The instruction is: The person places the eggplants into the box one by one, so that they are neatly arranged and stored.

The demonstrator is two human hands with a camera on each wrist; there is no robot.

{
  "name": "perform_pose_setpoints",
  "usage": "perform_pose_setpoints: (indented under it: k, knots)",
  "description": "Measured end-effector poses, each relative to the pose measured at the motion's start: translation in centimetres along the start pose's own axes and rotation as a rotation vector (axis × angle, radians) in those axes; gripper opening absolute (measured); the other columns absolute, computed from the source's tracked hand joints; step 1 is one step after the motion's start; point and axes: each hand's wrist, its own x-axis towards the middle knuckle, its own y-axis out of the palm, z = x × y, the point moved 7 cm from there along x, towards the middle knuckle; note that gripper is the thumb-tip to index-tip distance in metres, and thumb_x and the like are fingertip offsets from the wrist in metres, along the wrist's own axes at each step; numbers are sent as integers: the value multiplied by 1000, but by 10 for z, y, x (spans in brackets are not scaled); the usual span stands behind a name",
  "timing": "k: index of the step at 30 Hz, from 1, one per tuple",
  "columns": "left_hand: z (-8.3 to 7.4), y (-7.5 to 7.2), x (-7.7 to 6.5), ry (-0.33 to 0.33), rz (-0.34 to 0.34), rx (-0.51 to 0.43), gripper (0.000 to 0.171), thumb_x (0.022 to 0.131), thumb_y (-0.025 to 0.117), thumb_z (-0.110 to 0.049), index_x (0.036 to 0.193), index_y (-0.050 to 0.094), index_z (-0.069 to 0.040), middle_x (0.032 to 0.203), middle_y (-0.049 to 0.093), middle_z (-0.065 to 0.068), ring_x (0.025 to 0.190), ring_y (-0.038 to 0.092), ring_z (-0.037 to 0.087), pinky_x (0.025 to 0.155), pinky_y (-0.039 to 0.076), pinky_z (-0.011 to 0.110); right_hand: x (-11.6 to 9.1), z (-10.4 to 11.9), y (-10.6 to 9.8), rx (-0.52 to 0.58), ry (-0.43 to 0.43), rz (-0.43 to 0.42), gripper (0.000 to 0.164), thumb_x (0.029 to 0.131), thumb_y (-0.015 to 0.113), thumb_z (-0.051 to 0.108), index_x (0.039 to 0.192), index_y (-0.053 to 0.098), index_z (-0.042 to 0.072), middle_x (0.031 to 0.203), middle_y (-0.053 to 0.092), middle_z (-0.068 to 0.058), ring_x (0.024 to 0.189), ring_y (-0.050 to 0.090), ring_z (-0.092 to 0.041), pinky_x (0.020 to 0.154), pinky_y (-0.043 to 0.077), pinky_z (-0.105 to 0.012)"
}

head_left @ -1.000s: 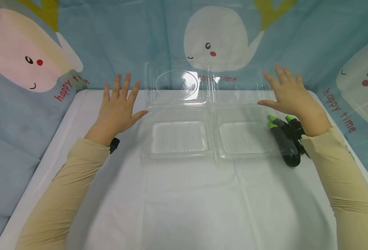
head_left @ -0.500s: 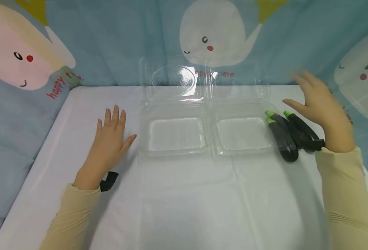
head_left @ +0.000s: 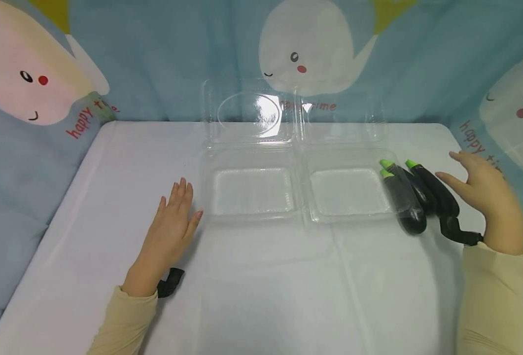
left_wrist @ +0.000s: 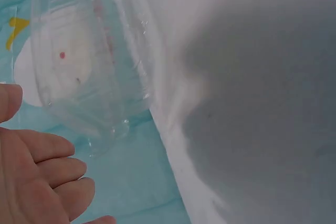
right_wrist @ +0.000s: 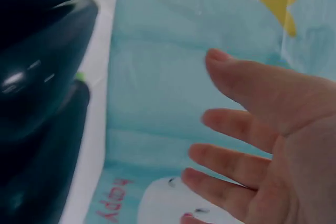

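Two clear plastic clamshell boxes stand side by side with lids raised at the back, the left box (head_left: 252, 217) and the right box (head_left: 354, 217). Three dark eggplants (head_left: 438, 190) with green stem ends lie close together at the right; one overlaps the right box's edge in the head view. My left hand (head_left: 165, 231) holds nothing, fingers extended, left of the left box and apart from it. To the right of the eggplants my right hand (head_left: 487, 197) is spread with nothing in it. The right wrist view shows the eggplants (right_wrist: 42, 77) beside that hand.
A white cloth (head_left: 265, 291) covers the table. Blue fabric (head_left: 155, 59) printed with whales hangs behind and at both sides. Black wrist mounts (head_left: 170, 282) sit at both wrists.
Both hands have drawn back toward me from near the raised lids. The right hand has also moved to the right, past the eggplants. Boxes and eggplants stay where they were.
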Motion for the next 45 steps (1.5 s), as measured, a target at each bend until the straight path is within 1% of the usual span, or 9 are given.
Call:
perform_pose_setpoints:
  k: [4,7,11,15,21,25,30,36,45]
  knots:
    - [-1,7,-1,1,0,21,61,103,39,-27,144,18,13,152,10,26,141,9,38,111,9,59,-8,-14,15,15,19,36,67,99,47,37,141,27,-11,139,26,-40,123,25,-58,99,19,-70]
    - [0,10,-2,4,-5,43,60,103,39,-26,144,19,13,152,11,26,141,11,38,111,10,59,-12,-21,23,8,20,44,65,98,48,36,139,31,-12,133,32,-42,111,35,-60,91,27,-71]
    - [0,13,-2,22,-29,57,59,102,40,-24,144,20,13,152,12,25,141,12,38,111,10,59,-15,-31,29,-9,36,56,64,98,47,37,137,34,-12,129,36,-43,101,41,-60,84,32,-70]
    - [-2,16,0,46,-45,44,58,102,42,-21,143,20,13,152,13,25,141,12,37,111,10,59,-18,-40,33,-1,60,73,63,98,47,37,136,35,-13,126,39,-44,104,40,-60,84,32,-71]
    - [-5,19,3,56,-52,30,57,101,41,-18,144,19,13,152,13,25,142,11,35,111,11,59,-22,-49,38,-6,119,172,68,98,45,41,136,32,-13,123,39,-45,107,39,-62,86,29,-73]
    - [-6,19,5,71,-75,46,56,101,42,-18,143,22,13,151,16,25,141,15,36,110,13,59,-22,-52,42,6,123,205,69,98,45,41,137,30,-14,124,39,-44,108,41,-61,87,31,-71]
    - [-4,18,3,78,-104,60,56,99,44,-16,142,24,13,151,19,26,139,18,38,110,14,59,-19,-54,47,57,120,203,67,97,46,40,135,33,-14,124,40,-45,109,43,-59,85,34,-69]
    - [-4,19,1,82,-133,52,56,100,43,-16,142,23,14,150,19,26,139,19,40,110,14,59,-17,-55,47,74,112,157,63,96,50,37,131,39,-14,119,45,-44,106,46,-57,84,35,-68]
    - [-3,21,1,81,-133,54,56,101,40,-19,142,22,14,150,19,27,139,18,39,110,13,59,-17,-59,45,117,119,99,59,95,52,35,126,44,-14,117,49,-42,103,49,-56,82,37,-66]
